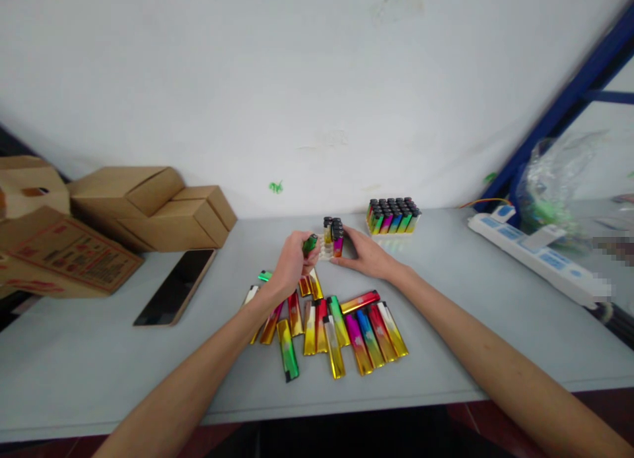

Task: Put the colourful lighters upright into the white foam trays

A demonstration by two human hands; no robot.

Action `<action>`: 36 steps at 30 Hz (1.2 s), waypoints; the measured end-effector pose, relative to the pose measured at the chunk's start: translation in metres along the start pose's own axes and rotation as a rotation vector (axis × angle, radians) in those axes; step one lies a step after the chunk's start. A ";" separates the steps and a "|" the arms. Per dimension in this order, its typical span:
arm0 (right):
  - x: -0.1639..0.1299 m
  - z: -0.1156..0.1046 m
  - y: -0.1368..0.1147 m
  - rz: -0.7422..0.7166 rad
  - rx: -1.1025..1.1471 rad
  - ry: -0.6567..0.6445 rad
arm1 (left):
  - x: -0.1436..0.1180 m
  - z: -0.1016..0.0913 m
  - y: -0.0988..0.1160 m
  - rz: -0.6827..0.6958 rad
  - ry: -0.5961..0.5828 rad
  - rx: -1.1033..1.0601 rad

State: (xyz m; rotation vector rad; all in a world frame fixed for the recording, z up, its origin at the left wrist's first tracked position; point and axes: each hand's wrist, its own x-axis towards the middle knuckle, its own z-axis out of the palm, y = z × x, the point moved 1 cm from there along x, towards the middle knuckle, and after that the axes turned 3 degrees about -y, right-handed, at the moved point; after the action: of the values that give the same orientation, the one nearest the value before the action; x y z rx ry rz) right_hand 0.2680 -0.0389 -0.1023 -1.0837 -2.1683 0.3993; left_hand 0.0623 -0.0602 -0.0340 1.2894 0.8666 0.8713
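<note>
No legible text, brand, number or sign is available to you in this view. The flattened cardboard box [74,253] at your left carries red printing across its top face, but the characters are too blurred to read. The white power strip [535,257] at your right shows blue panels with no marking you can read. The green mark [276,187] on the wall is a smudge, not lettering. The lighters [341,326] on the table bear small pale emblems, illegible.
</note>
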 end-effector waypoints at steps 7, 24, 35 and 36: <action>0.001 -0.001 -0.002 0.020 0.004 -0.024 | 0.000 0.000 -0.001 0.016 -0.022 -0.031; 0.001 -0.001 -0.002 -0.005 -0.009 -0.016 | 0.020 -0.020 -0.019 0.297 0.111 0.001; 0.001 -0.002 -0.003 0.007 0.006 -0.026 | 0.021 -0.034 -0.020 0.404 0.206 0.342; 0.001 -0.002 -0.003 0.004 0.009 -0.026 | 0.020 -0.034 -0.021 0.402 0.199 0.355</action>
State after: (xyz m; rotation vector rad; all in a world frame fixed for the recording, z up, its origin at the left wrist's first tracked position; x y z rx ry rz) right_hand 0.2671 -0.0399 -0.0983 -1.0839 -2.1849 0.4271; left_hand 0.0413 -0.0290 -0.0584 1.7458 0.9642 1.2150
